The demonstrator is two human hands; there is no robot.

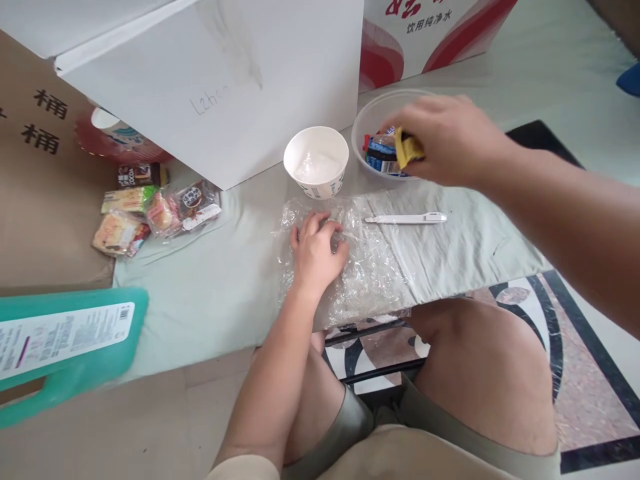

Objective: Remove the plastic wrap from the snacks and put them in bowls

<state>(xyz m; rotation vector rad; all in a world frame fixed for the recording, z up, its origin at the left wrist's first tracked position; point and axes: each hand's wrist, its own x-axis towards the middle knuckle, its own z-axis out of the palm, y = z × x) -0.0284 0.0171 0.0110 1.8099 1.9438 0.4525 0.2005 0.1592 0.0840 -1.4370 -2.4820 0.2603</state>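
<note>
My left hand rests with its fingers spread on a crinkled sheet of clear plastic bubble wrap. Over the rim of a clear plastic bowl, my right hand pinches a small yellow packet. Inside that bowl lie blue and red snack packets, partly hidden by the hand. Just beyond my left hand stands a white paper cup with something clear inside. A white utility knife lies on the cloth beside the plastic, its tip touching the sheet.
Behind stand a large white box and a red-and-white carton. Several wrapped snacks lie at the left, near a brown carton. A green jug is at the lower left. The cloth-covered table ends above my knees.
</note>
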